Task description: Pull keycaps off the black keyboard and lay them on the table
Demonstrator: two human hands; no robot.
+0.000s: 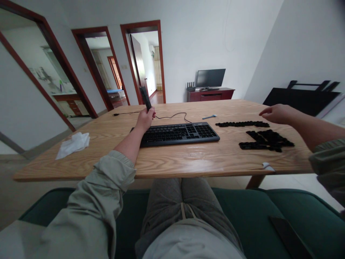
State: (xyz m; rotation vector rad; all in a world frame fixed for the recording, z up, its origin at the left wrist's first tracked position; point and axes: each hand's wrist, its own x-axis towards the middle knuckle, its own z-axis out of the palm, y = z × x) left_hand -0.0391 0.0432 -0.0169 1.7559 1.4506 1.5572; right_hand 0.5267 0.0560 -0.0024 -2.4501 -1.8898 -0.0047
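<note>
The left hand (145, 120) was raised and closed in a firm grip. The right hand (277, 114) reached out open, palm down, relaxed.

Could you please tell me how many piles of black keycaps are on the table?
2: a long narrow strip right of the keyboard, and a wider heap just in front of that strip.

From here I read the tabletop (185, 160) as smooth, pale grained wood with a soft sheen; the keyboard (179, 135) looks like matt dark grey plastic, and the loose keycaps (265, 141) like matt black plastic; the black object (145, 98) in the left hand (145, 120) looks matt, though I cannot tell its material; the tissue (74, 145) is thin, crumpled white paper; the sleeve (107, 187) is creased grey-green cloth.
</note>
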